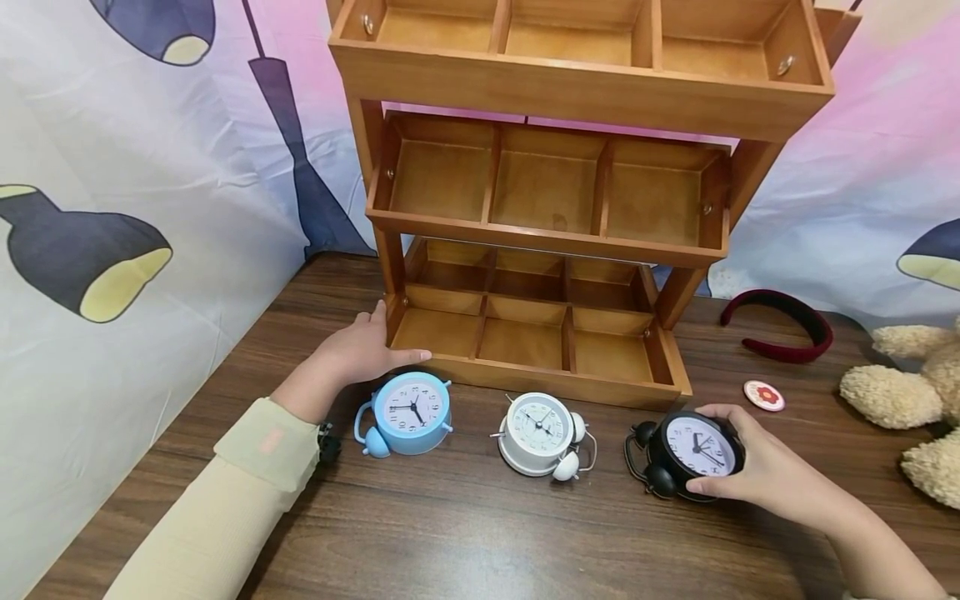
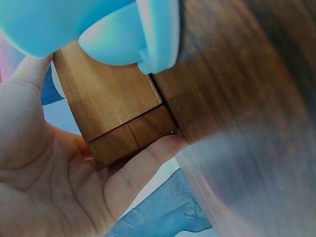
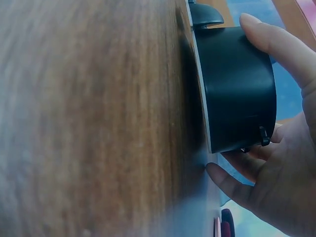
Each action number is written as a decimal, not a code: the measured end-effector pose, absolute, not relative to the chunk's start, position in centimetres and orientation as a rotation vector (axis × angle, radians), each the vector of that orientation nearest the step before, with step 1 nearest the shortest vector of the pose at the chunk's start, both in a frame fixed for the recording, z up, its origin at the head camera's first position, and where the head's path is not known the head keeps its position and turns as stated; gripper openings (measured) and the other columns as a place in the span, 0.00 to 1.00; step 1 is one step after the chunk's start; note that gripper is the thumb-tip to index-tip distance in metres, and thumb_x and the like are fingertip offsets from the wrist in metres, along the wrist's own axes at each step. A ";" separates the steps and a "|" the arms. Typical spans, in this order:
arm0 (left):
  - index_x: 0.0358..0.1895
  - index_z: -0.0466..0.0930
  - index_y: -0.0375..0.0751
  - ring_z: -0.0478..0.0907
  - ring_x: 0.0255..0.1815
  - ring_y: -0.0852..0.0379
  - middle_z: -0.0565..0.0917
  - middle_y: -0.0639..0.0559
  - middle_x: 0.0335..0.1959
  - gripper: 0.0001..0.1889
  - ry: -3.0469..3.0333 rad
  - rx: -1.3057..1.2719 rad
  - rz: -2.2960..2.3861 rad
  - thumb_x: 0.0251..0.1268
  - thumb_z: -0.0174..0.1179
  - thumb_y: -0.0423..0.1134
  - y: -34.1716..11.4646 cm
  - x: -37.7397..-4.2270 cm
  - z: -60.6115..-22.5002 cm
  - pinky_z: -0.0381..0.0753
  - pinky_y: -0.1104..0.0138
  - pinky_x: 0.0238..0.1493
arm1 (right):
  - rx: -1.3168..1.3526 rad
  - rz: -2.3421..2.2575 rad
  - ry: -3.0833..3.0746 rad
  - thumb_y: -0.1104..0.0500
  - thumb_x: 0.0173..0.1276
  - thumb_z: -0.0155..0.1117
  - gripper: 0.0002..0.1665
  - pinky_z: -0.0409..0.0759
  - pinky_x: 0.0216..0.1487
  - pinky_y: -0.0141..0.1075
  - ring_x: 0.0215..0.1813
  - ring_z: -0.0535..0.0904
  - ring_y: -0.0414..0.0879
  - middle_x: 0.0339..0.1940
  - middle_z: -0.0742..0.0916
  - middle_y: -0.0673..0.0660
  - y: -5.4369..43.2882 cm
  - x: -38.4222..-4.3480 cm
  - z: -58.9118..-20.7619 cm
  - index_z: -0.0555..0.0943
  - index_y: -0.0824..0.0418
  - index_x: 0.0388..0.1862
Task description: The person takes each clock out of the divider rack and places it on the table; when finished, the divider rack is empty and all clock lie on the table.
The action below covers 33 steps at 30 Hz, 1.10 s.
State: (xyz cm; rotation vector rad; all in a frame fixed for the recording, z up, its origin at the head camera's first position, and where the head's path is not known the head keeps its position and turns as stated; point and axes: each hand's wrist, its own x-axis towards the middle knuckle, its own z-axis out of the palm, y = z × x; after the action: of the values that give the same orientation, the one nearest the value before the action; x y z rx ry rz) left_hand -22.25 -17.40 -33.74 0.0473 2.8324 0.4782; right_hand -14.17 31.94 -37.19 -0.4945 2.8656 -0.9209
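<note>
A black twin-bell alarm clock (image 1: 699,454) lies face up on the table at the right. My right hand (image 1: 765,467) grips its round side, thumb and fingers on opposite sides, as the black casing (image 3: 239,89) shows in the right wrist view. My left hand (image 1: 356,354) spreads around the front left corner of a wooden shelf rack (image 1: 540,375), thumb along the front board and fingers at its side. The wooden end (image 2: 118,98) sits between thumb and fingers in the left wrist view. Just below that hand lies a blue alarm clock (image 1: 412,414); a white alarm clock (image 1: 538,433) lies midway.
Tilted tiers of the rack rise above, each divided into compartments. To the right are a dark red headband (image 1: 810,333), a round badge with a red flower (image 1: 763,396) and a plush toy (image 1: 892,396). A printed cloth (image 1: 187,275) hangs behind the table.
</note>
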 end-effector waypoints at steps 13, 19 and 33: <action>0.76 0.34 0.21 0.52 0.73 0.23 0.47 0.17 0.73 0.63 2.831 0.049 0.490 0.62 0.54 0.72 -17.3 -22.3 -33.8 0.60 0.38 0.67 | -0.503 -0.921 2.864 0.51 0.49 0.84 0.49 0.71 0.44 0.26 0.47 0.73 0.34 0.56 0.79 0.60 31.9 -14.1 -37.2 0.67 0.63 0.65; 0.75 0.34 0.20 0.52 0.73 0.23 0.47 0.17 0.73 0.63 2.830 0.051 0.487 0.62 0.54 0.72 -17.3 -22.4 -33.9 0.61 0.38 0.67 | -0.482 -0.906 2.848 0.50 0.50 0.83 0.50 0.72 0.43 0.28 0.47 0.74 0.35 0.56 0.78 0.60 32.0 -14.1 -37.3 0.65 0.63 0.66; 0.76 0.33 0.21 0.53 0.72 0.23 0.47 0.17 0.73 0.64 2.825 0.047 0.468 0.62 0.53 0.73 -17.5 -22.3 -34.2 0.61 0.39 0.67 | -0.503 -0.892 2.882 0.49 0.46 0.85 0.52 0.72 0.43 0.26 0.47 0.74 0.36 0.55 0.79 0.61 31.9 -14.2 -37.5 0.66 0.65 0.65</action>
State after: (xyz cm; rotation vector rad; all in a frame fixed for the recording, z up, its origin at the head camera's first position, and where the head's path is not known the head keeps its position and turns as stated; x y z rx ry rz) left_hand -22.31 -17.47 -34.18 0.0471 2.8245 0.4679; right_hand -14.18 31.95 -37.55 -0.5027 2.8820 -0.8922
